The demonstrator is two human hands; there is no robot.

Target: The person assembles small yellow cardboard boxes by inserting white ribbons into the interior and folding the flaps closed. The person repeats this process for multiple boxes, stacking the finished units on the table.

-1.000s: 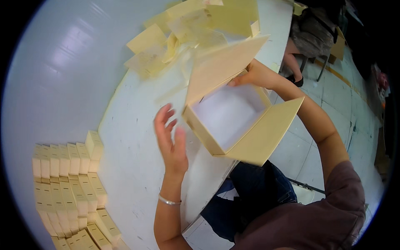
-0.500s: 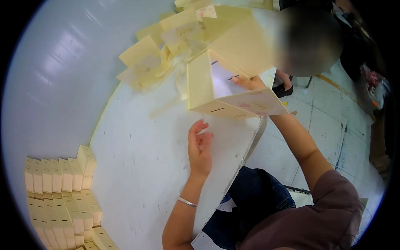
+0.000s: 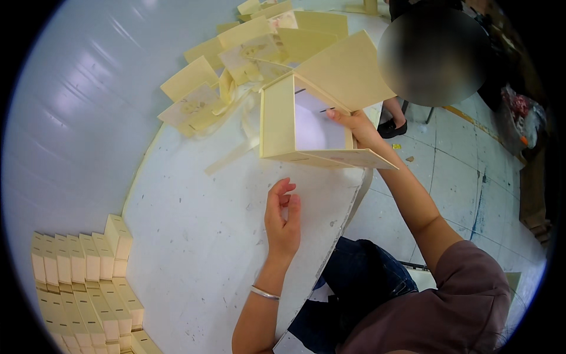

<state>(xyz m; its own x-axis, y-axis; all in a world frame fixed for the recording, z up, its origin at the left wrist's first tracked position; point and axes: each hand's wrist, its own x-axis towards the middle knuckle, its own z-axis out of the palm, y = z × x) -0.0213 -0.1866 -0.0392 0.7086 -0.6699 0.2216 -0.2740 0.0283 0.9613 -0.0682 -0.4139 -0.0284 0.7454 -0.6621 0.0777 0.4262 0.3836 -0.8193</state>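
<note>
Since a second ago the cream cardboard box (image 3: pixel 306 124) has been turned from lying open side up, near the table's edge, to standing on its side farther off on the white table (image 3: pixel 200 248), its white inside now facing right; the left hand (image 3: pixel 283 215) has dropped away from it and sits nearer, over bare tabletop. From the head camera, the right hand (image 3: pixel 354 124) reaches in from the right and grips the box at its open mouth, fingers curled over the far-right wall with the thumb inside against the white lining. One flap of the box slants up and away above that hand, and another juts out flat below it, past the table's right edge. The left hand is open and holds nothing, its fingers loosely bent and apart from the box, with a thin silver bracelet (image 3: pixel 264 292) on the wrist. Just left of the box a pale ribbon (image 3: pixel 236 150) trails over the table. Beyond it, at the far end, lies a loose heap of flat cream box blanks (image 3: pixel 236 59). At the near left, rows of small folded cream boxes (image 3: pixel 82 277) stand packed side by side against the pale wall (image 3: pixel 76 100). At the far right another person, blurred, stands on the tiled floor (image 3: pixel 460 165).
</note>
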